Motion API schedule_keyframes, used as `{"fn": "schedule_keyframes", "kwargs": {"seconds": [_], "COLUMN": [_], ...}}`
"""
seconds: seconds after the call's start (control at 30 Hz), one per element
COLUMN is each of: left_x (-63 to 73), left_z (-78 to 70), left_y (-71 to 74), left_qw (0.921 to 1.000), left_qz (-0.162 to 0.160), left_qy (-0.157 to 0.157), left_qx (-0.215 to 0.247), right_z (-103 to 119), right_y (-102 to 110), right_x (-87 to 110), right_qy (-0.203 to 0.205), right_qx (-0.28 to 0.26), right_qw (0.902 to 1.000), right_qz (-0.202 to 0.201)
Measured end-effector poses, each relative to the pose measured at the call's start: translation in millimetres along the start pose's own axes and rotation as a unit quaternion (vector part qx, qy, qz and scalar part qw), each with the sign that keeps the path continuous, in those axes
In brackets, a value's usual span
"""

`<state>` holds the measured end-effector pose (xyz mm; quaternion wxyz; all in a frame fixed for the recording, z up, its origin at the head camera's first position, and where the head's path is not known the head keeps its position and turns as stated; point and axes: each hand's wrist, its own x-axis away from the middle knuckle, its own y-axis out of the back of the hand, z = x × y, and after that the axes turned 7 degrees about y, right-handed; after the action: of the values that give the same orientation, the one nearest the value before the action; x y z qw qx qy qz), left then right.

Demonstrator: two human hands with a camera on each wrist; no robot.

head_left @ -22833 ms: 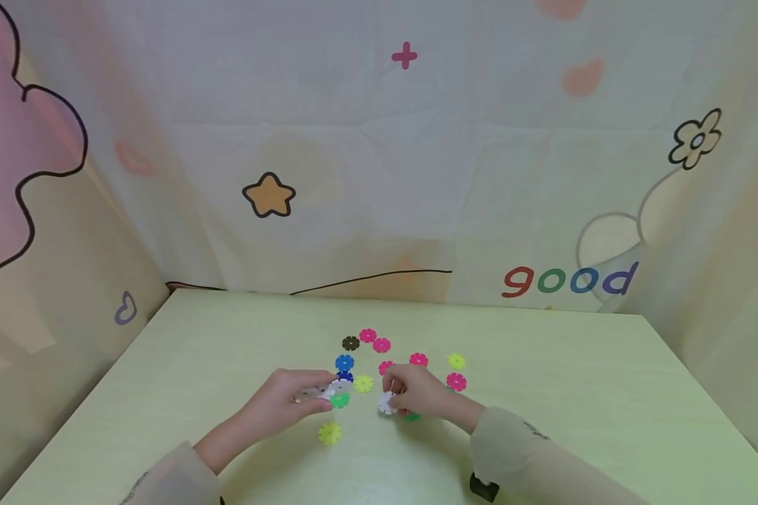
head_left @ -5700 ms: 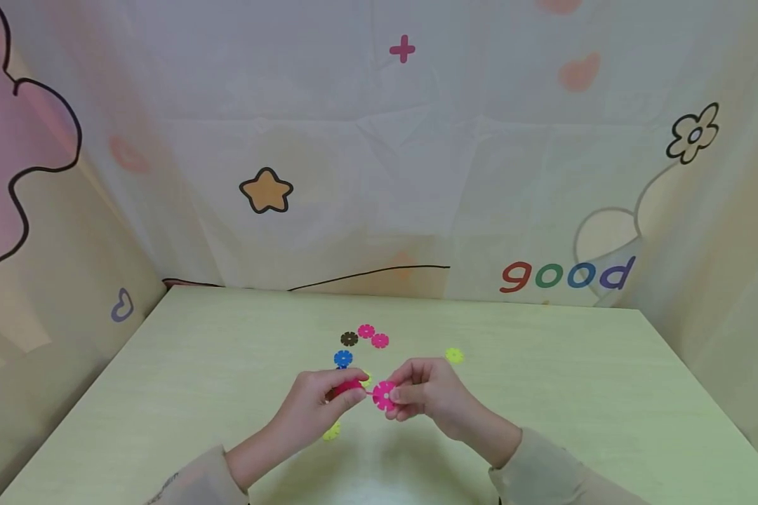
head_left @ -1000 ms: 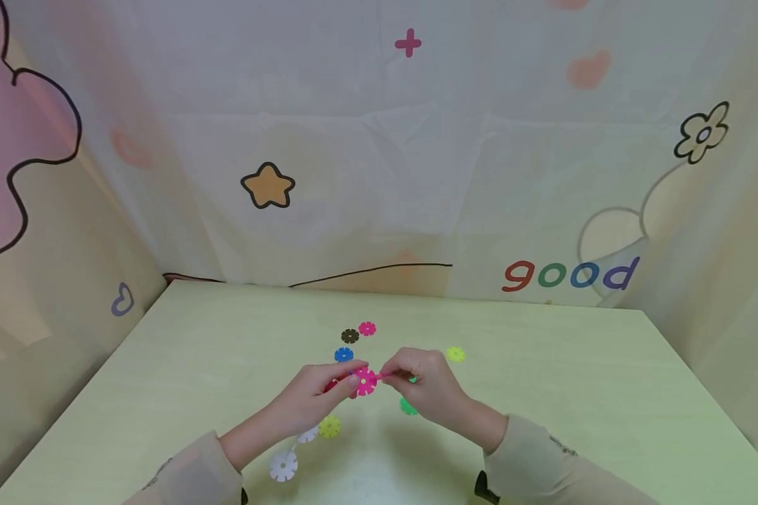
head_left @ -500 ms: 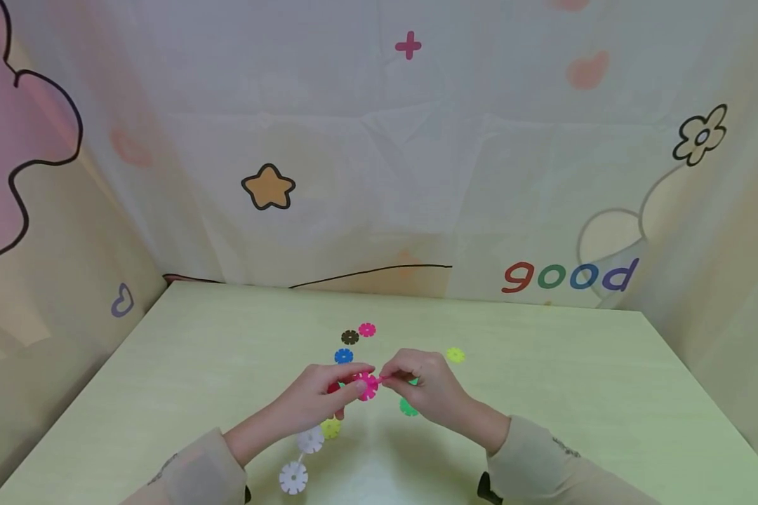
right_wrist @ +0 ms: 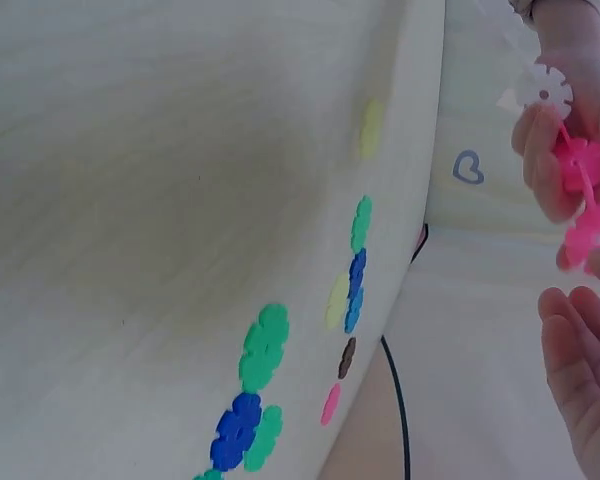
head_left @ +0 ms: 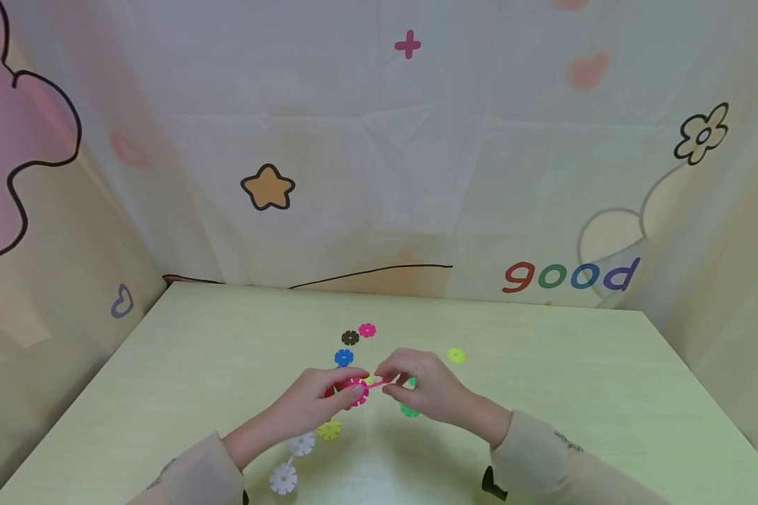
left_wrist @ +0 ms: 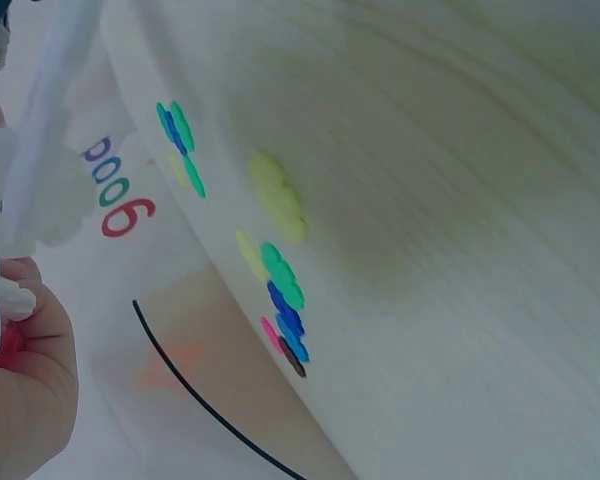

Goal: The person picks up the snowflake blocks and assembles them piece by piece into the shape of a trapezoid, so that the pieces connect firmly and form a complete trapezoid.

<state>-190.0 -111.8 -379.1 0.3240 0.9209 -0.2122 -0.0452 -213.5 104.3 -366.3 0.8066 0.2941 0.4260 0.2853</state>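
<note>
My left hand (head_left: 306, 403) grips a chain of notched plastic snowflake discs, pinching a pink disc (head_left: 358, 393) between thumb and fingers. White discs (head_left: 283, 479) dangle from the chain below the wrist, and darker red-pink shows inside the palm. Another pink disc, edge-on in the head view, sticks out at the chain's right end; the right wrist view shows this end disc (right_wrist: 592, 238) face on. Right beside it is my right hand (head_left: 426, 386), its thumb and index finger spread apart around the disc's edge. In the right wrist view its fingers (right_wrist: 570, 330) are fairly straight.
Loose discs lie on the pale table (head_left: 543, 393): brown (head_left: 350, 338), pink (head_left: 367, 330), light blue (head_left: 344, 357), yellow (head_left: 456, 355) and another yellow (head_left: 329, 429). Green discs (head_left: 409, 409) lie partly behind the right hand. A printed curtain (head_left: 379, 175) stands behind the table.
Over the last second the chain's pink end shifts slightly left and down with my left hand, and the right fingertips part. Earlier, more pink discs lay on the table; the left hand held white ones.
</note>
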Motion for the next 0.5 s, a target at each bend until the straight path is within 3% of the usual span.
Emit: {"fn": "schedule_keyframes", "kwargs": {"seconds": [0.2,0.37,0.5], "left_x": [4.3,6.4,8.7], "left_z": [10.1,17.9,20.2], "left_y": [13.9,22.3,24.6], "left_qw": [0.9988,0.9948,0.9937], "left_qz": [-0.025,-0.048,-0.06], "left_qy": [0.042,0.087,0.091], "left_qx": [0.006,0.025,0.025], "right_z": [-17,-46,-68], "right_y": [9,4,-6], "right_x": [-12.9,-28.9,-40.3], "right_qy": [-0.108,-0.217,-0.269], "right_qx": [-0.011,-0.025,-0.01], "right_qw": [0.9935,0.9747,0.9611], "right_qz": [0.034,0.049,0.062]}}
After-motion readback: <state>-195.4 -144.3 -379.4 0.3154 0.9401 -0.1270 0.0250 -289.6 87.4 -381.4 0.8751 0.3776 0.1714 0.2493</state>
